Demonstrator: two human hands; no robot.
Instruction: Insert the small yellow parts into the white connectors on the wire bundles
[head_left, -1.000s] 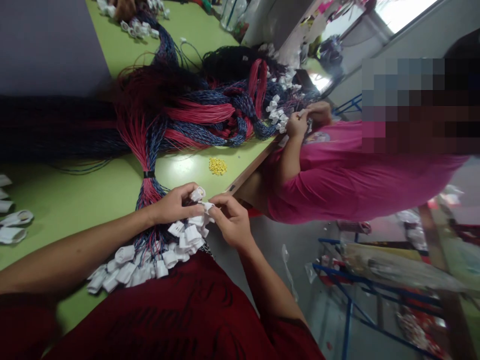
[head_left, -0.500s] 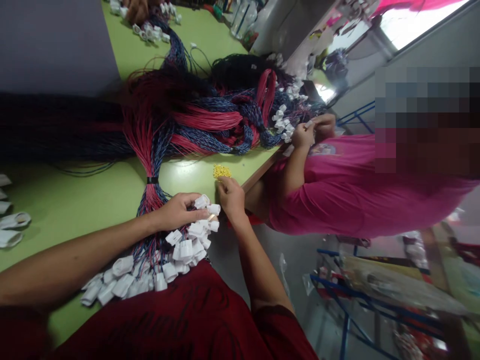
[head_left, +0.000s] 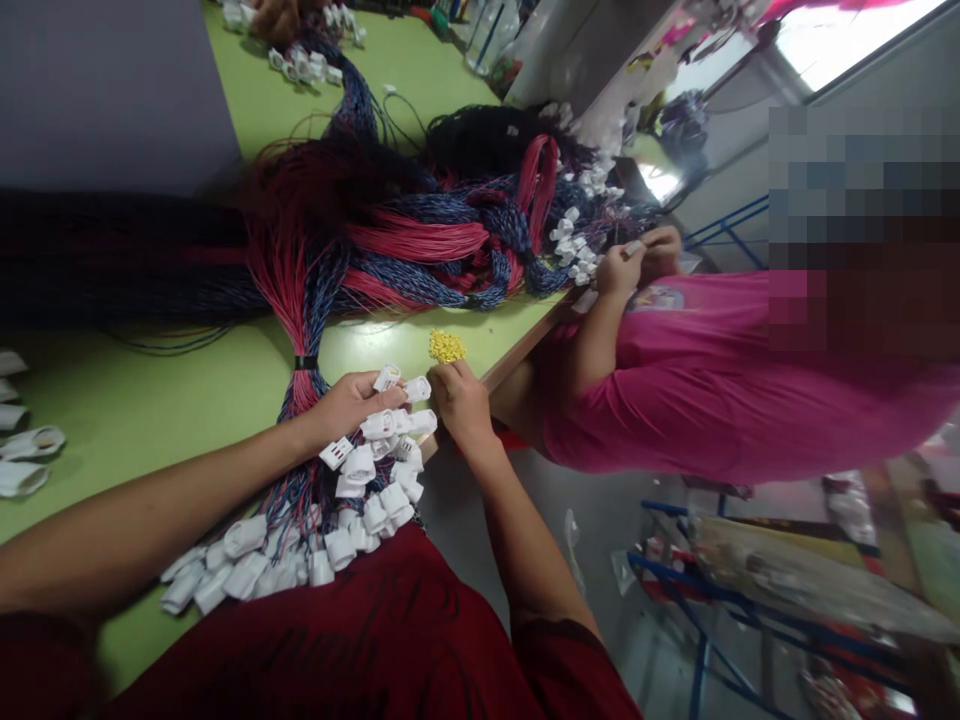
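My left hand is closed on a white connector, its thumb lying along the near side; another white connector sticks up by its fingertips. Below it many more white connectors hang in a cluster on thin red and blue wires. A black tie binds these wires into a bundle. My right hand is at the table edge, its fingers pinched together beside a small pile of yellow pieces. What lies between those fingertips is hidden.
A thick heap of red and blue wires crosses the green table. To the right, a co-worker in a pink shirt handles a white connector. Another person's hand shows at the far end. More connectors lie at left.
My left hand has shifted slightly left and up, and the connectors around it have spread and turned. My right hand stays by the yellow pile, fingers still pinched.
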